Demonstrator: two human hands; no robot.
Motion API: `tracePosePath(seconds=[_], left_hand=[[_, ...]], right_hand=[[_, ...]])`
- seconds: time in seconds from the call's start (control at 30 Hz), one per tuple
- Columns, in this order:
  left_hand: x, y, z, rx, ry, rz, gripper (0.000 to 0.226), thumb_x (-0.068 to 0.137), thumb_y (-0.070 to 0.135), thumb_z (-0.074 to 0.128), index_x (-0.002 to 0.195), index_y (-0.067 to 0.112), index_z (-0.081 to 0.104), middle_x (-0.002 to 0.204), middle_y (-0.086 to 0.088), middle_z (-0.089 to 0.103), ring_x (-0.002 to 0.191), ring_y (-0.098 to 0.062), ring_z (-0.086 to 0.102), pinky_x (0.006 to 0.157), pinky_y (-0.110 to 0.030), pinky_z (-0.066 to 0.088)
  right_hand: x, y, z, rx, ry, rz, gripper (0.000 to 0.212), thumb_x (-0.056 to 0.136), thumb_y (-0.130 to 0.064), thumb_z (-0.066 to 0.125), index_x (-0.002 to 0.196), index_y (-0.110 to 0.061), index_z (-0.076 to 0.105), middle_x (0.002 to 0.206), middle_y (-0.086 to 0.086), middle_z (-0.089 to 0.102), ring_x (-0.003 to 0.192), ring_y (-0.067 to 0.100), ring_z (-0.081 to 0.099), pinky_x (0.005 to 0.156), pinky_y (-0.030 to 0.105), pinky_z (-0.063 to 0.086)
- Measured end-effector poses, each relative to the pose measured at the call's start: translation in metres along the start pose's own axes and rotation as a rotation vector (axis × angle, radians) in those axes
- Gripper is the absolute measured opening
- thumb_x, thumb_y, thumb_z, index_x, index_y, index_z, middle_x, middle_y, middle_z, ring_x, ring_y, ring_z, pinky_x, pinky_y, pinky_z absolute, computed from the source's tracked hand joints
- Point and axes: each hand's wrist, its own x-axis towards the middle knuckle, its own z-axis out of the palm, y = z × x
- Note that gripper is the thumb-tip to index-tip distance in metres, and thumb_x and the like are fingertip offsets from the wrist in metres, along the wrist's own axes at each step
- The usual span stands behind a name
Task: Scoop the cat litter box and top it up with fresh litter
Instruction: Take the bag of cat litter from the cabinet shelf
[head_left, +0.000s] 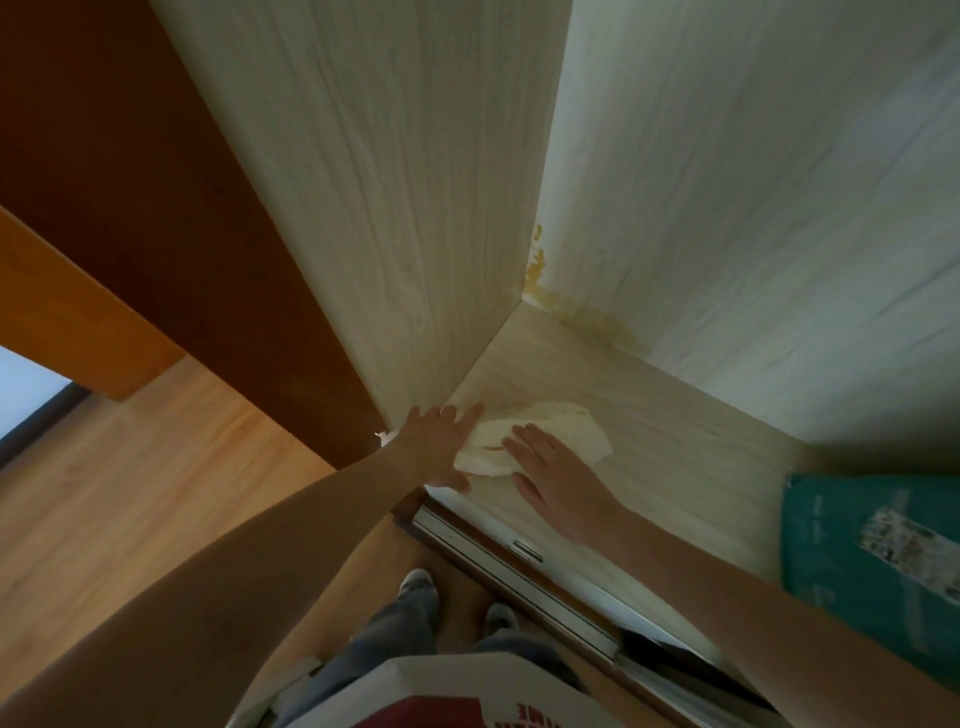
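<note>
Fingers (522, 441) flat on crumpled white cloth (550, 431).

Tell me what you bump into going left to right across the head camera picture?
Brown door → left hand → white paper towel → teal bag.
</note>
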Motion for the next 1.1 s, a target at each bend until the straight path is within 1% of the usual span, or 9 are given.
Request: tracePosePath(seconds=[0.07, 0.13, 0.27, 0.4, 0.5, 0.6, 0.8, 0.97, 1.1], left_hand=[[-0.002, 0.002, 0.007, 0.032, 0.072, -0.021, 0.118, 0.074, 0.061, 0.068, 0.151, 0.02, -0.012, 0.152, -0.011, 0.024, 0.136, -0.032, 0.03, 0.113, -0.05, 0.022], [-0.003, 0.006, 0.011, 0.118, 0.116, -0.048, 0.113, 0.079, 0.061, 0.062, 0.15, 0.015, -0.013, 0.15, -0.013, 0.025, 0.133, -0.033, 0.032, 0.112, -0.05, 0.023], [-0.001, 0.014, 0.024, 0.214, 0.164, -0.082, 0.104, 0.087, 0.058, 0.053, 0.149, 0.008, -0.014, 0.149, -0.017, 0.022, 0.132, -0.036, 0.03, 0.112, -0.055, 0.02], [0.001, 0.016, 0.036, 0.181, 0.172, -0.07, 0.103, 0.086, 0.059, 0.053, 0.149, 0.009, -0.011, 0.152, -0.018, 0.015, 0.136, -0.038, 0.022, 0.113, -0.058, 0.012], [0.0, 0.007, 0.047, -0.075, 0.115, 0.055, 0.116, 0.073, 0.069, 0.061, 0.151, 0.015, -0.007, 0.155, -0.014, 0.005, 0.143, -0.035, 0.008, 0.116, -0.053, 0.004], [0.0, -0.005, 0.039, -0.36, 0.107, 0.102, 0.118, 0.065, 0.077, 0.057, 0.152, 0.023, -0.001, 0.157, -0.008, 0.001, 0.145, -0.027, 0.002, 0.118, -0.042, 0.0], [0.019, -0.022, 0.022, -0.159, 0.079, -0.014, 0.12, 0.068, 0.067, 0.068, 0.149, 0.033, -0.014, 0.16, -0.006, -0.005, 0.146, -0.032, -0.003, 0.116, -0.053, -0.003], [0.031, -0.02, 0.033, -0.102, 0.0, -0.138, 0.11, 0.077, 0.053, 0.07, 0.149, 0.038, -0.012, 0.158, -0.009, 0.012, 0.137, -0.04, 0.025, 0.111, -0.052, 0.022], [0.039, -0.028, 0.031, -0.046, -0.004, -0.118, 0.081, 0.092, 0.032, 0.058, 0.151, 0.032, 0.003, 0.152, -0.008, 0.027, 0.118, -0.033, 0.049, 0.095, -0.042, 0.045]], right_hand=[[0.018, -0.005, -0.011, -0.047, 0.136, -0.026, 0.061, 0.096, -0.04, 0.046, 0.147, -0.01, 0.031, 0.151, 0.014, 0.034, 0.139, 0.03, 0.033, 0.117, 0.041, 0.026], [0.038, -0.006, -0.023, -0.178, 0.027, -0.014, 0.087, 0.086, -0.045, 0.063, 0.152, -0.013, 0.018, 0.156, 0.014, 0.022, 0.145, 0.031, 0.019, 0.119, 0.045, 0.017], [0.079, -0.014, -0.047, -0.181, -0.47, 0.217, 0.108, 0.07, -0.063, 0.07, 0.152, -0.022, 0.014, 0.156, 0.01, 0.021, 0.145, 0.033, 0.013, 0.115, 0.054, 0.012], [0.108, -0.011, -0.056, -0.369, -0.572, 0.169, 0.115, 0.064, -0.061, 0.076, 0.152, -0.025, 0.013, 0.156, 0.008, 0.023, 0.145, 0.032, 0.013, 0.117, 0.054, 0.008], [0.111, 0.008, -0.04, -0.474, -0.626, 0.164, 0.124, 0.059, -0.063, 0.078, 0.152, -0.034, 0.001, 0.159, 0.007, 0.013, 0.146, 0.035, 0.006, 0.116, 0.059, 0.006], [0.103, 0.024, -0.018, -0.438, -0.522, 0.102, 0.126, 0.056, -0.063, 0.079, 0.152, -0.034, 0.003, 0.157, 0.003, 0.021, 0.145, 0.032, 0.015, 0.115, 0.058, 0.009], [0.088, 0.032, 0.005, -0.375, -0.322, 0.099, 0.111, 0.07, -0.055, 0.074, 0.152, -0.034, 0.001, 0.157, 0.002, 0.022, 0.144, 0.03, 0.019, 0.117, 0.053, 0.008], [0.082, 0.032, 0.022, -0.346, -0.199, 0.14, 0.09, 0.086, -0.041, 0.063, 0.153, -0.028, 0.004, 0.15, -0.001, 0.038, 0.131, 0.024, 0.042, 0.114, 0.044, 0.018], [0.087, 0.04, 0.025, -0.336, -0.191, 0.234, 0.069, 0.093, -0.025, 0.055, 0.152, -0.02, 0.019, 0.153, 0.009, 0.034, 0.131, 0.03, 0.042, 0.11, 0.041, 0.028]])
